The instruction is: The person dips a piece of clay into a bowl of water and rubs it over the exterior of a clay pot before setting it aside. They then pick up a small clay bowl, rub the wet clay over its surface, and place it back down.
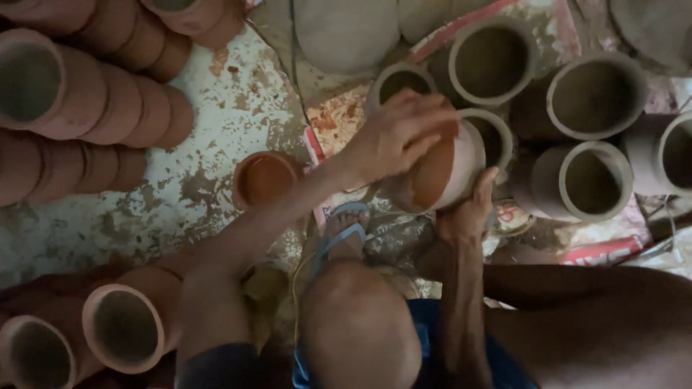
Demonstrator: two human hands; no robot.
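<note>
Two hands, left hand [400,137] atop clay pot [447,173], right hand [468,209] beneath

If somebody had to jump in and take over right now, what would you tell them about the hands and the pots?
Left hand: lies over the top of the half-coated clay pot, palm on the reddish-brown part.
Right hand: grips the same pot from below, at its pale side.
The pot is held on its side above the foot in a blue sandal. A small bowl of reddish slip sits on the floor to the left.
Done: reddish pots lie stacked at left, part of the held pot is coloured.
Left: the pale part of this pot, and the grey uncoated pots at right.
</note>
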